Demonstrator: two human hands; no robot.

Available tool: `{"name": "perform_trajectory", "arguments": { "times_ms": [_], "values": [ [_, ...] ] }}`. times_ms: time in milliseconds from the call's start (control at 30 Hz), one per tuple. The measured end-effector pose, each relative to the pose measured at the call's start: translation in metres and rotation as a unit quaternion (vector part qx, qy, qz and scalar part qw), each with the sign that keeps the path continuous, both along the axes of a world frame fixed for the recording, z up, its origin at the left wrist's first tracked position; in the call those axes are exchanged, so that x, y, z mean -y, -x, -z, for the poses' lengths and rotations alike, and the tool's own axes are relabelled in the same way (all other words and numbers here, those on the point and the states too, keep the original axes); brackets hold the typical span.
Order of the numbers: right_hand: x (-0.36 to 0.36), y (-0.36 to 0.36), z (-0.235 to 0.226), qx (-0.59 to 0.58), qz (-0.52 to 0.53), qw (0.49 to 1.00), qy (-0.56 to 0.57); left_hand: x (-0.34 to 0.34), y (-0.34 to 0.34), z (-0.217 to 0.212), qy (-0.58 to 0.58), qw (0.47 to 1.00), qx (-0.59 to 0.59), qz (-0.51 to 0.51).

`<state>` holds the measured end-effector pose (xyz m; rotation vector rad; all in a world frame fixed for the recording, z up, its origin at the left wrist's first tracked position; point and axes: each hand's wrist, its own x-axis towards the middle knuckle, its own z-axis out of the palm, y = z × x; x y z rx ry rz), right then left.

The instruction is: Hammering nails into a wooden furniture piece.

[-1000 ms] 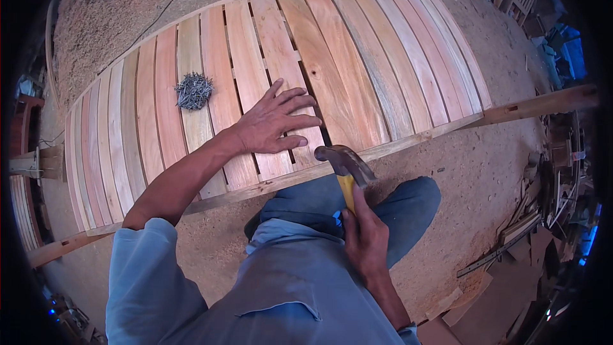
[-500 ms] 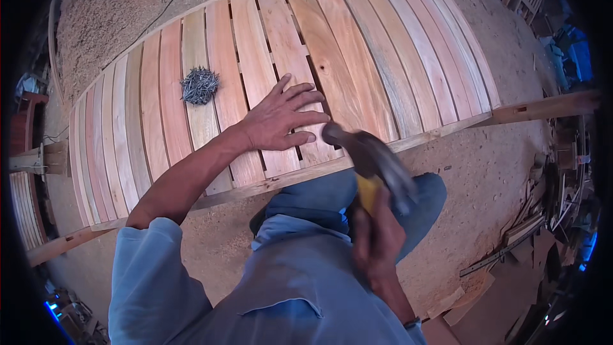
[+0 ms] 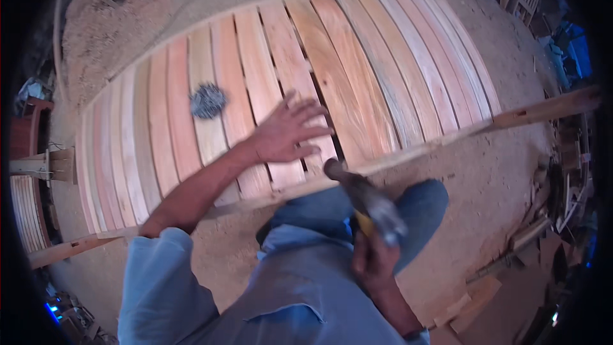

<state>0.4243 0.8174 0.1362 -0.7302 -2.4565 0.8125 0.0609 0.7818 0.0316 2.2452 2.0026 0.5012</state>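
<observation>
My left hand [image 3: 288, 130] is spread over the middle slats of a wooden slatted panel [image 3: 348, 83], its fingers apart and holding nothing. In front of me my right hand [image 3: 375, 257] is wrapped round the yellow handle of a hammer [image 3: 367, 197]. The hammer's dark, round striking face is over the panel's near edge, just below my left fingertips; its head is blurred by motion. A round heap of grey nails [image 3: 208, 101] lies on the slats to the left of my left hand. Any nail under the hammer is too small or hidden to make out.
A wooden beam [image 3: 543, 107] sticks out at the panel's right end, another [image 3: 64, 249] at its left. Sawdust covers the ground [image 3: 121, 32] beyond the panel. Scrap boards [image 3: 472, 294] lie at the lower right. My bent knee [image 3: 424, 207] is close to the near edge.
The hammer head has shifted slightly down toward the panel's near edge, and my right hand has lowered a little. The whole view has tilted slightly, with the panel appearing lower. My left hand stays spread.
</observation>
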Motion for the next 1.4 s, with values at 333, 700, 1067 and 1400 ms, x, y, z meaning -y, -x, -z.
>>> {"name": "perform_trajectory", "arguments": {
  "times_ms": [333,700,1067,1400],
  "values": [
    [-0.002,-0.01,0.024,0.155,-0.023,0.988,0.008,0.003,-0.007,-0.006,0.024,1.0,0.012,0.006],
    [-0.054,-0.033,0.03,0.024,0.131,0.984,0.121,0.09,0.074,-0.014,-0.035,0.861,-0.076,-0.502],
    [-0.046,-0.041,0.045,0.138,0.174,0.97,0.099,0.114,0.135,-0.026,0.042,0.869,0.152,-0.469],
    [-0.047,-0.05,0.062,0.07,0.206,0.974,0.059,0.086,0.104,-0.075,-0.027,0.703,0.591,-0.395]
  ]
}}
